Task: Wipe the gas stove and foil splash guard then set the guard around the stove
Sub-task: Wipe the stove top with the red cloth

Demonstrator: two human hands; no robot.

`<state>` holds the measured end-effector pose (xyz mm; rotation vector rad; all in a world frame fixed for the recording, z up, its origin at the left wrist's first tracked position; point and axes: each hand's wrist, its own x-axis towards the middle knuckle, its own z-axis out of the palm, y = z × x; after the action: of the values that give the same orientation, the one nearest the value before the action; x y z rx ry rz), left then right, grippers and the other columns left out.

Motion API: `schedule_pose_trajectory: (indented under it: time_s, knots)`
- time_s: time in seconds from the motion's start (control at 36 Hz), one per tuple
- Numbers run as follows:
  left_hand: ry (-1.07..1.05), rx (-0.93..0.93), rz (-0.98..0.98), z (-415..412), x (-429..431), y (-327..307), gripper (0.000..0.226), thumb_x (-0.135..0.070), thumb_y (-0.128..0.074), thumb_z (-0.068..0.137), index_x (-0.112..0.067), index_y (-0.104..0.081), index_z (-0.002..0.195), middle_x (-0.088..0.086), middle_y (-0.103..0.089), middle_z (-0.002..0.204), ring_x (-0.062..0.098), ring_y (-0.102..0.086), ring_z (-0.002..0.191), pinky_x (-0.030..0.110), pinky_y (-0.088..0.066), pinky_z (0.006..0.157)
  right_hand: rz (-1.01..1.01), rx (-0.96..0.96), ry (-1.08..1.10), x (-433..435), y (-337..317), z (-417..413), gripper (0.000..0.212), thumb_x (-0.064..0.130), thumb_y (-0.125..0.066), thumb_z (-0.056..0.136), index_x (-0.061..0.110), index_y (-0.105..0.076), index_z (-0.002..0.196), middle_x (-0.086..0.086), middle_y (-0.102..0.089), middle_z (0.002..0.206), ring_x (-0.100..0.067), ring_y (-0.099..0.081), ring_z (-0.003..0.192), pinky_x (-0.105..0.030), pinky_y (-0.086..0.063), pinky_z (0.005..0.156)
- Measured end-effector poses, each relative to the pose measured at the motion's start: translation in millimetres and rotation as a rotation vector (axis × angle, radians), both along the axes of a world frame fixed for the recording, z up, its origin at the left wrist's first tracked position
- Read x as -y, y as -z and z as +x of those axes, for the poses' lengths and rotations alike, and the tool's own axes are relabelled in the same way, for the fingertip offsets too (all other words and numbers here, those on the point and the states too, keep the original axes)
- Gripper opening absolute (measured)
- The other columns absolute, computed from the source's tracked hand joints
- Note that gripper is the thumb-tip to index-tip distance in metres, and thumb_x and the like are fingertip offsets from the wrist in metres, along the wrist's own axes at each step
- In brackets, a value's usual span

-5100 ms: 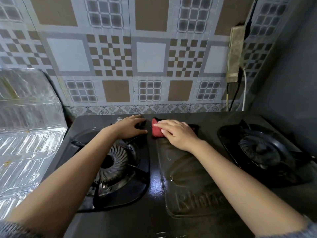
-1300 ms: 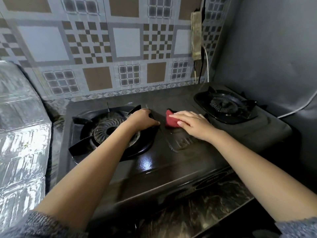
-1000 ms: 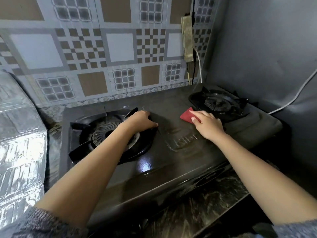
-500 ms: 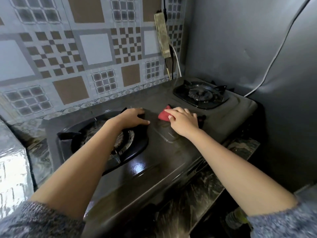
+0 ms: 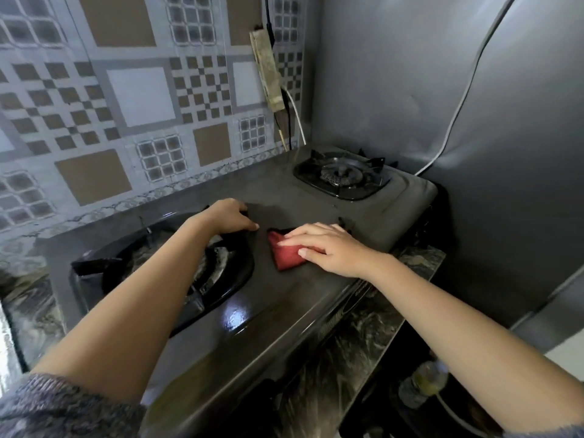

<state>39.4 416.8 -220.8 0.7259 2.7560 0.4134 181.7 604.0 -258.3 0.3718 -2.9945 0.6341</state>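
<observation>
Presently right hand (image 5: 328,248) is lying flat, pressing red cloth (image 5: 286,256) onto stove (image 5: 284,295); left hand (image 5: 229,216) is gripping burner grate (image 5: 218,273).

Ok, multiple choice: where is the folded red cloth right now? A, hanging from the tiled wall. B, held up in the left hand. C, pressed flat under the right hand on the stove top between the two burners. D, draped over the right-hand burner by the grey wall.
C: the folded red cloth lies flat on the black gas stove top under the right hand, between the burners; the left hand rests on the left burner's grate.
</observation>
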Motion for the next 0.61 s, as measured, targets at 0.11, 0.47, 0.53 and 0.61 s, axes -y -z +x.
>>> schedule_pose_trajectory:
  time_s: [0.11,0.47,0.53,0.61]
  knots:
    - [0.048,-0.01,0.025,1,-21,0,0.054,-0.035,-0.059,0.088,-0.009,-0.048,0.133,0.012,-0.048,0.138,0.029,-0.044,0.126,0.03,-0.035,0.099,-0.015,0.006,0.023,-24,-1,-1,0.036,0.031,-0.043,0.096,0.05,-0.045,0.127,0.023,-0.046,0.134,-0.003,-0.038,0.125,-0.036,-0.024,0.104]
    - [0.068,0.007,0.029,-27,-59,5,0.063,-0.036,-0.061,0.086,-0.012,-0.039,0.14,0.006,-0.036,0.148,0.024,-0.033,0.136,0.03,-0.027,0.108,0.088,0.059,0.257,-58,-7,-71,0.041,0.036,-0.03,0.099,0.039,-0.032,0.14,0.01,-0.033,0.15,-0.016,-0.032,0.136,-0.041,-0.028,0.108]
    - [0.068,0.011,0.03,-29,-61,5,0.063,-0.036,-0.062,0.085,-0.012,-0.04,0.14,0.006,-0.037,0.147,0.024,-0.034,0.135,0.03,-0.027,0.107,0.104,0.065,0.329,-64,-6,-74,0.042,0.038,-0.027,0.099,0.039,-0.029,0.141,0.008,-0.031,0.151,-0.019,-0.033,0.135,-0.041,-0.028,0.106]
    - [0.074,0.004,0.017,-30,-66,5,0.062,-0.036,-0.061,0.086,-0.013,-0.04,0.14,0.006,-0.037,0.148,0.024,-0.034,0.135,0.031,-0.027,0.108,0.118,0.08,0.388,-70,-5,-73,0.043,0.038,-0.025,0.099,0.038,-0.026,0.143,0.005,-0.031,0.151,-0.02,-0.032,0.136,-0.042,-0.026,0.106]
